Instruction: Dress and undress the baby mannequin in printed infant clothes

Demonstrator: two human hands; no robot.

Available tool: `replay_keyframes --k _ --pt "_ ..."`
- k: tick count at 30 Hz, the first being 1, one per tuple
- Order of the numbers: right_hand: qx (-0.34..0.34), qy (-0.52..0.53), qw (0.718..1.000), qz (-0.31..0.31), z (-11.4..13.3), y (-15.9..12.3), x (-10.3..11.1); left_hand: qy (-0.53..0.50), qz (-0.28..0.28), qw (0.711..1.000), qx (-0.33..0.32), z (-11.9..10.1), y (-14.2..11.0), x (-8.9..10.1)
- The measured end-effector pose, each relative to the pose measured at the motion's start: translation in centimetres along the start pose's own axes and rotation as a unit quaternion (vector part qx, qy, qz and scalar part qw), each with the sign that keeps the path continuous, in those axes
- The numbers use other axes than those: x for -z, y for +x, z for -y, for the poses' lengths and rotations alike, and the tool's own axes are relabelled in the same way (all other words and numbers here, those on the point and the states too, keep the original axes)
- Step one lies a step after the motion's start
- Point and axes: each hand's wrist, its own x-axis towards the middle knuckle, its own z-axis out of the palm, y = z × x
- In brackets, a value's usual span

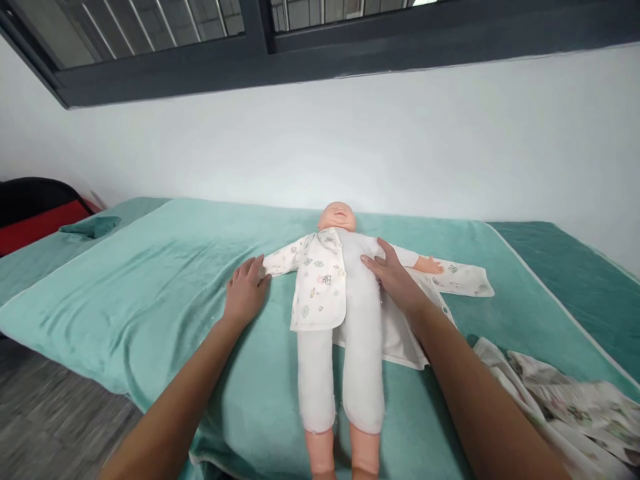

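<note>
A baby doll (364, 347) with a white cloth body lies on its back, head toward the wall. A white printed baby shirt (320, 287) covers one half of its chest, with the left-hand sleeve on the doll's arm. My left hand (247, 288) closes on the cuff of that sleeve; the doll's hand there is hidden. My right hand (393, 275) grips the doll near its other shoulder, thumb on the bare chest. The shirt's other half lies spread on the right, its empty sleeve (467, 279) stretched out behind the doll's bare hand (429, 265).
A green sheet (165, 280) covers the bed under the doll. Crumpled printed baby clothes (575, 407) lie at the lower right. A black and red object (40, 210) stands at the far left. Behind the bed are a white wall (225, 153) and a dark-framed window (260, 40).
</note>
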Motion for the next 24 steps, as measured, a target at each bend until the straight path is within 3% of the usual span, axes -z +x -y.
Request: replay_keyframes --k 4,7,10,13,16,19,24 --pt "0.021 -0.018 0.999 -0.04 -0.8 0.9 0.1 0.048 -0.002 0.999 0.011 1.1 2.2 -0.6" --pt "0.053 -0.094 0.993 -0.057 -1.3 1.4 0.9 0.057 -0.004 0.998 0.015 1.3 2.9 -0.8" --pt "0.137 -0.21 0.956 -0.154 -1.2 1.3 1.7 0.05 -0.001 0.998 0.025 1.5 2.8 -1.2" --pt "0.207 -0.217 0.931 -0.211 -0.2 1.0 1.1 0.044 0.003 0.998 0.037 1.7 2.5 -1.4" --pt "0.238 -0.185 0.94 -0.16 1.8 1.5 -0.9 0.04 0.01 0.998 0.045 1.7 2.4 -1.3" --pt "0.259 -0.221 0.935 -0.103 4.0 3.1 -3.3 0.03 0.011 0.998 0.052 1.6 2.3 -1.2" --pt "0.205 -0.341 0.917 -0.024 6.0 6.2 -5.8 -0.001 0.002 0.997 0.076 1.9 2.5 -1.2"
